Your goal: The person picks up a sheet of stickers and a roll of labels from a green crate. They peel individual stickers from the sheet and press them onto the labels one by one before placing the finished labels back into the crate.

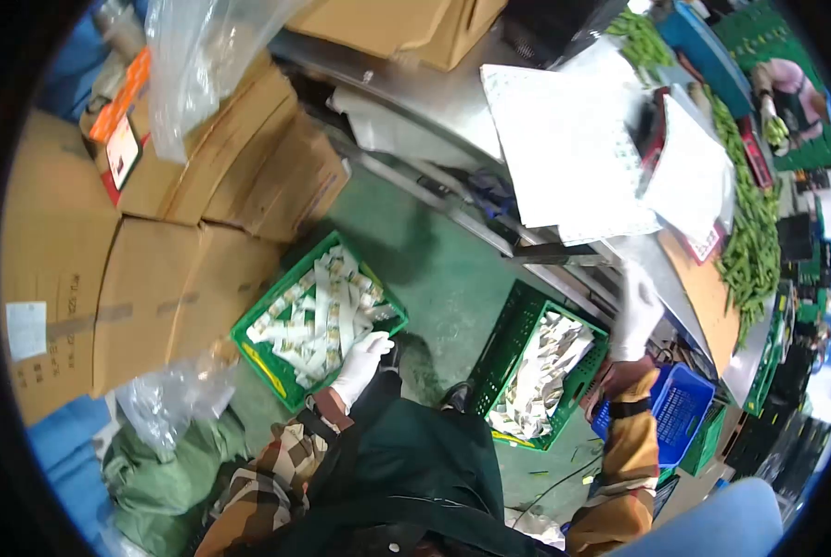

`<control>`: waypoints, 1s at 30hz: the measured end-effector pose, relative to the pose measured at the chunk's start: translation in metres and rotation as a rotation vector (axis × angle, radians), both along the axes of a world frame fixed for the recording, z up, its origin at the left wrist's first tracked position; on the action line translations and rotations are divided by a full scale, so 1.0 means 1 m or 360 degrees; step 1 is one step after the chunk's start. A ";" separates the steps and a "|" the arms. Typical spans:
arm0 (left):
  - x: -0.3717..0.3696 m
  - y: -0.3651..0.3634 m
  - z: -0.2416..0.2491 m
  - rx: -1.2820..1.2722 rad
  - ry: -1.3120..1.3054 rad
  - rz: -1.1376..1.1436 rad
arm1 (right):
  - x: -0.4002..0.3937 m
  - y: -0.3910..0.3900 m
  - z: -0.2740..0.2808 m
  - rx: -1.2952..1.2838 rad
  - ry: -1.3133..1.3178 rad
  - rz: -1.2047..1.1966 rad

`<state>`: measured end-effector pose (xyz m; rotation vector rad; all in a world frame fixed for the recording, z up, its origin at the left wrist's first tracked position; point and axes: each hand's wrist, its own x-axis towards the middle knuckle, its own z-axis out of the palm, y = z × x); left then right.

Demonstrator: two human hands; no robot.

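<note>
Left hand (pixel 367 360): white-gloved, at the near side of a green crate (pixel 287 388), overlapping its rim in view. Contact with the rim or contents cannot be confirmed, nor can I tell whether the fingers are apart or together. The crate stands on the green floor (pixel 434 269) beside stacked cardboard boxes (pixel 155 288) and contains a loose heap of white strips (pixel 322 311) with small printed marks, lying in several directions.

Right hand (pixel 640 311): white-gloved, raised beside the edge of the metal desk (pixel 434 102), well apart from the left hand. Its outline is blurred — finger spread and any grip cannot be told.

A second green crate (pixel 501 345) stands on the floor between the two arms, holding crumpled-looking white strips (pixel 543 376). A blue basket (pixel 682 413) is near the right forearm. On the desk: white sheets (pixel 564 148) and, farther along, green pods (pixel 747 251) — long and loosely piled. Another person (pixel 796 93) is at the far side.
</note>
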<state>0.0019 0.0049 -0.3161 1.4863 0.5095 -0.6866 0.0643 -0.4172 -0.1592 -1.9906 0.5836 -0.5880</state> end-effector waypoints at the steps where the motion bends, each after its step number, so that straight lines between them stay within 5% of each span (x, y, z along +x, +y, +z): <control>1: 0.013 -0.008 0.016 -0.0021 -0.0113 -0.0027 | -0.010 0.007 -0.004 0.0041 0.0050 0.0043; 6: 0.094 -0.077 0.083 -0.0121 -0.0549 -0.0128 | -0.031 0.037 -0.004 0.0462 0.0231 0.0195; 9: 0.124 -0.126 0.126 0.0350 -0.1067 -0.0193 | -0.034 0.041 -0.008 -0.0053 0.0157 0.0325; 12: 0.152 -0.168 0.163 0.0988 -0.2034 -0.0679 | -0.015 0.029 -0.016 0.0041 0.0070 0.0294; 14: 0.166 -0.196 0.182 0.1237 -0.2165 -0.1119 | 0.002 0.016 -0.021 0.0583 0.0159 0.0155; 16: 0.175 -0.217 0.191 0.1462 -0.2340 -0.1432 | 0.006 0.008 -0.003 0.0498 0.0120 0.0096; 20: 0.214 -0.236 0.161 0.1459 -0.2496 -0.1553 | 0.020 -0.022 -0.005 0.0835 0.0130 0.0220; 26: 0.217 -0.237 0.205 0.1300 -0.2441 -0.1091 | 0.028 -0.052 -0.018 0.0971 0.0111 0.0175; 30: 0.218 -0.241 0.226 0.1272 -0.2087 -0.1130 | 0.027 -0.038 -0.008 0.1075 0.0053 0.0170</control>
